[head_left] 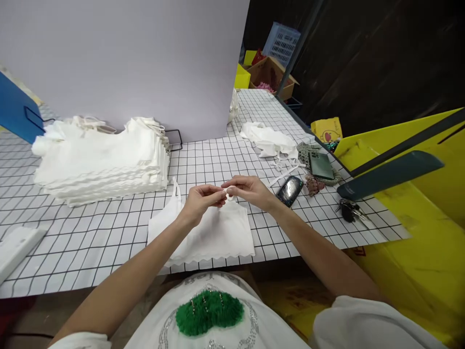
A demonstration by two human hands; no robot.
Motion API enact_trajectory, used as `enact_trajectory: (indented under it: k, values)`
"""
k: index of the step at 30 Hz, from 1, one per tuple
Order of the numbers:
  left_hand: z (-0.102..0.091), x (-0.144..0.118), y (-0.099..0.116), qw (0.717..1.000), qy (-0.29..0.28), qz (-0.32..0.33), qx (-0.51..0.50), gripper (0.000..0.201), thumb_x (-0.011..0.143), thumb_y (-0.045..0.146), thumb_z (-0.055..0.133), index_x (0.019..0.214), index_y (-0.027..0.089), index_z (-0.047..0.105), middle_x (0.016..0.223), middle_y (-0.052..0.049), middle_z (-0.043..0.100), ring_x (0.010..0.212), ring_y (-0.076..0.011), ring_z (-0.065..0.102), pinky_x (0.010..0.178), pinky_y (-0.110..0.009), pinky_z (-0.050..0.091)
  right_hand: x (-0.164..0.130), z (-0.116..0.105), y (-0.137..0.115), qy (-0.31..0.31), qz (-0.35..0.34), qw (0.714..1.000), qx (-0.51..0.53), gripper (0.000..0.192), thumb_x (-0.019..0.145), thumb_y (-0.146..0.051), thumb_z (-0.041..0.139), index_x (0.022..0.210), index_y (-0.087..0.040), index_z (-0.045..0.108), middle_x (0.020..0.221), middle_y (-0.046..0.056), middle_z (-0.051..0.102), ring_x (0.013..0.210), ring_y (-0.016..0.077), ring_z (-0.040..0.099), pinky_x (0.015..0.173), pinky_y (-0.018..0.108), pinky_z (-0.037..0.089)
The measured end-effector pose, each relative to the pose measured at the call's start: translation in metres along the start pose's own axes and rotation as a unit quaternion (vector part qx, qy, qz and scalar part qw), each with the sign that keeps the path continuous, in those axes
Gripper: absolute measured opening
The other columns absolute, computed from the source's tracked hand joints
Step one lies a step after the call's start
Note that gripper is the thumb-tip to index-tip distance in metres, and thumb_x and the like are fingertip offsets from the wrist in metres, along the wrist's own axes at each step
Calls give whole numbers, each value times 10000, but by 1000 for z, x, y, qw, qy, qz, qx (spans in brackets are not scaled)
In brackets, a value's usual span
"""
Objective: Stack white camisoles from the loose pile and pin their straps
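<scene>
A white strappy top [214,237] with a wavy hem lies flat on the table in front of me. Above its upper right corner, my left hand [205,199] and my right hand [249,190] meet, fingertips almost touching. Both pinch a thin white strap [229,196] of the top, with a small loop of it showing between them. The other strap [176,188] rests on the table at the upper left of the garment. The exact spot under my fingertips is too small to make out.
A tall stack of white garments [105,160] stands at the left. Loose white cloth [269,139] lies at the back right. Nearer are a dark phone [289,190], a green phone-like item [321,166], keys [351,211] and a dark green long object [390,175]. A pale panel [145,63] rises behind.
</scene>
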State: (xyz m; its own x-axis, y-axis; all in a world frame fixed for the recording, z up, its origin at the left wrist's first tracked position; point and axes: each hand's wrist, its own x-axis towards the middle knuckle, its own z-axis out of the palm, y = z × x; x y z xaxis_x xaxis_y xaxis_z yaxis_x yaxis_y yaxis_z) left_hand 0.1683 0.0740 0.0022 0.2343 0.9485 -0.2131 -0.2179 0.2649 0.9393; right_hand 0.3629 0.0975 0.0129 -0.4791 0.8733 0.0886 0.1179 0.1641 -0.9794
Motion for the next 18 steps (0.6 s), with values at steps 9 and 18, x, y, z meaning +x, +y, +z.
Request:
enact_trajectory:
  k: [9, 18]
  values:
    - [-18, -9, -35, 910, -22, 135, 392, 135, 766, 289, 765, 853, 211, 697, 874, -38, 721, 848, -222, 619, 803, -394, 476, -8, 4, 11, 49, -16, 992, -113, 138, 856, -308, 680, 800, -183, 701, 773, 21, 703, 689, 155, 659, 678, 324, 534]
    - [-34, -15, -63, 828, 25, 124, 547, 203, 776, 293, 809, 902, 217, 670, 956, -34, 646, 934, -238, 536, 857, -401, 341, -15, 19, 48, 35, -38, 990, -131, 90, 887, -260, 646, 822, -209, 684, 828, 28, 707, 807, 175, 640, 768, 351, 518]
